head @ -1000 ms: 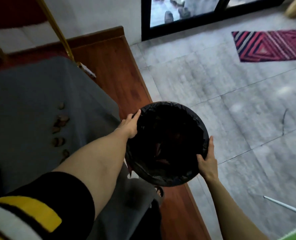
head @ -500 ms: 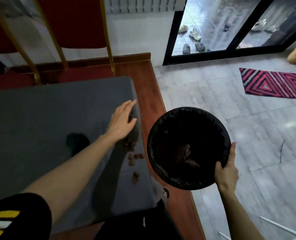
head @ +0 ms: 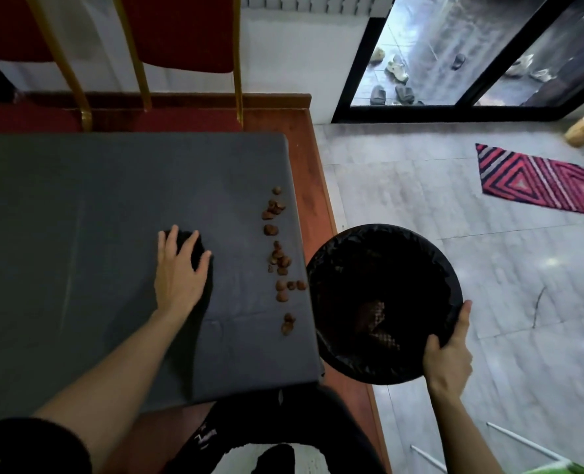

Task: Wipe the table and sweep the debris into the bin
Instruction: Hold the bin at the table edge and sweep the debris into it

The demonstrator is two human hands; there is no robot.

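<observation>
We see the left hand lying flat on a dark cloth on the gray table, its fingers straight and slightly spread over the cloth, which shows mostly past the fingertips and along the right side of the hand. To the right of the cloth, well apart from it, a loose line of brown scraps runs along the table's right edge, from a small cluster farther back down to a couple of pieces near the front corner. Just beside that edge, the right hand grips the near rim of a round black bin lined with a black bag, thumb stretched up along the rim and fingers curled over it. The bin's left rim sits right at the table edge, close to the nearest scraps, and some brownish matter shows at its bottom. Behind the table stand red chairs with gold frames, and a striped rug lies on the tiled floor to the right.
</observation>
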